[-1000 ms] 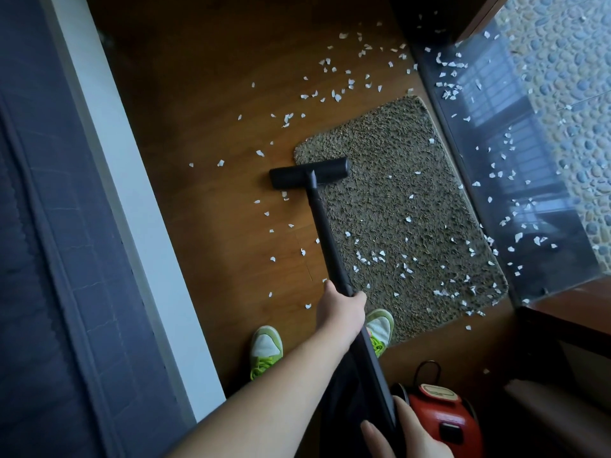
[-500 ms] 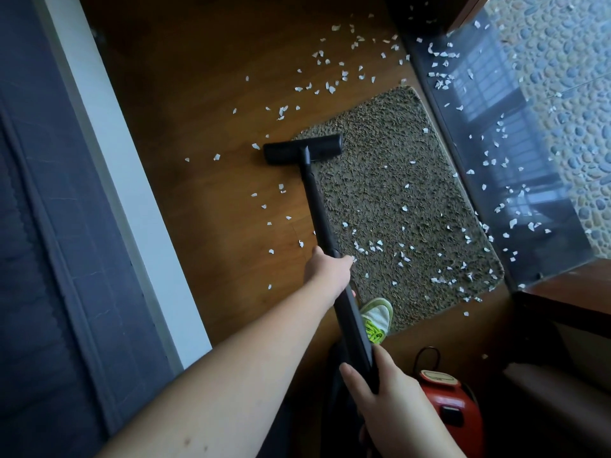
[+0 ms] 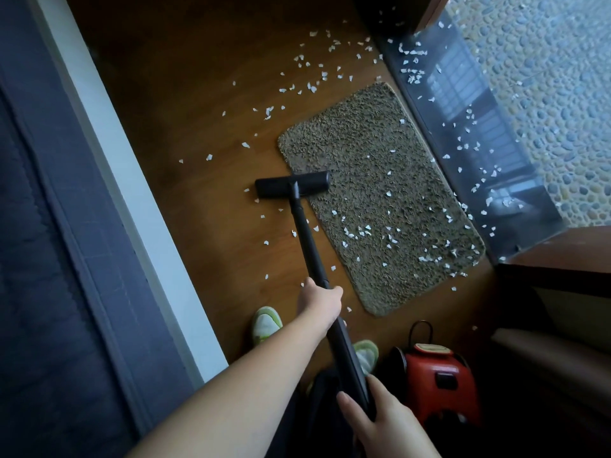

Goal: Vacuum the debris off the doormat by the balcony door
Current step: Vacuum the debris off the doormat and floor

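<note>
A shaggy brown doormat [image 3: 373, 180] lies on the wood floor beside the glass balcony door [image 3: 489, 133]. White paper scraps [image 3: 390, 239] dot its nearer half. The black vacuum head [image 3: 292, 187] sits across the mat's left edge, half on the mat and half on the floor. Its black tube [image 3: 309, 239] runs back toward me. My left hand [image 3: 320, 300] grips the tube midway. My right hand [image 3: 373, 414] holds the tube's lower end near the bottom of the view.
More white scraps [image 3: 310, 84] lie on the wood floor beyond and left of the mat. A red vacuum canister [image 3: 436, 375] stands by my feet in green-and-white shoes [image 3: 266, 325]. A white-edged wall [image 3: 132, 206] runs along the left. A dark wooden ledge [image 3: 555, 262] is at right.
The vacuum head has been pulled back toward me along the mat's left edge, from near the far corner to about mid-length. My left arm has drawn back with the tube.
</note>
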`<action>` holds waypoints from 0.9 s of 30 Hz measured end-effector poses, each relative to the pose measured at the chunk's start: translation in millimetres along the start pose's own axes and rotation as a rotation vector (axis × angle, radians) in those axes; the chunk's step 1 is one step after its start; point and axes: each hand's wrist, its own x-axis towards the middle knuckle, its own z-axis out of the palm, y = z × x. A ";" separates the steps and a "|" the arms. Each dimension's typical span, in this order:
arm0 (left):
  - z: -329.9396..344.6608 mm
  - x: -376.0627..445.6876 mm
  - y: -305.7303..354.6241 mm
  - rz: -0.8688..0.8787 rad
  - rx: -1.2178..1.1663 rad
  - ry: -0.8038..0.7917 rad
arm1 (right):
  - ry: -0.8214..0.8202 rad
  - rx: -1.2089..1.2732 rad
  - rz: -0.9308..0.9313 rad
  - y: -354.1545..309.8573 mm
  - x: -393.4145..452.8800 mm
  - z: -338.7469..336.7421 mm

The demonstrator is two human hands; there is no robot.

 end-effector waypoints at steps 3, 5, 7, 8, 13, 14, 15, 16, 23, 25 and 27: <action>4.0 -5.6 -10.7 -0.001 -0.008 0.010 | 0.006 -0.010 -0.007 8.1 -3.8 -0.1; 9.7 -8.2 -17.9 -0.003 -0.011 0.014 | 0.000 0.003 -0.014 20.1 -4.3 -0.1; 17.1 -16.5 -23.9 -0.013 -0.009 0.010 | -0.007 0.034 -0.003 35.5 -6.8 0.9; 21.5 -21.3 -29.0 -0.022 -0.004 0.009 | -0.009 0.032 0.005 41.9 -10.6 1.6; 47.5 -39.6 -46.3 -0.003 0.065 0.000 | 0.007 0.025 0.028 67.9 -23.2 1.9; 54.6 -40.6 -49.5 0.003 0.078 0.002 | 0.013 0.023 0.032 73.1 -26.3 0.6; 62.7 -40.4 -52.8 0.010 0.086 -0.005 | 0.017 0.022 0.039 78.0 -28.7 -0.6; 70.8 -38.9 -56.5 0.014 0.091 -0.019 | 0.021 0.024 0.042 83.7 -30.9 -1.7; 111.6 -34.4 -79.3 0.043 0.155 -0.065 | 0.041 0.107 0.054 118.1 -42.8 -0.9; 120.2 -34.3 -85.4 0.054 0.187 -0.064 | 0.047 0.139 0.053 127.2 -45.5 0.9; 124.4 -39.7 -88.6 0.054 0.238 -0.064 | 0.052 0.161 0.058 135.4 -47.4 4.3</action>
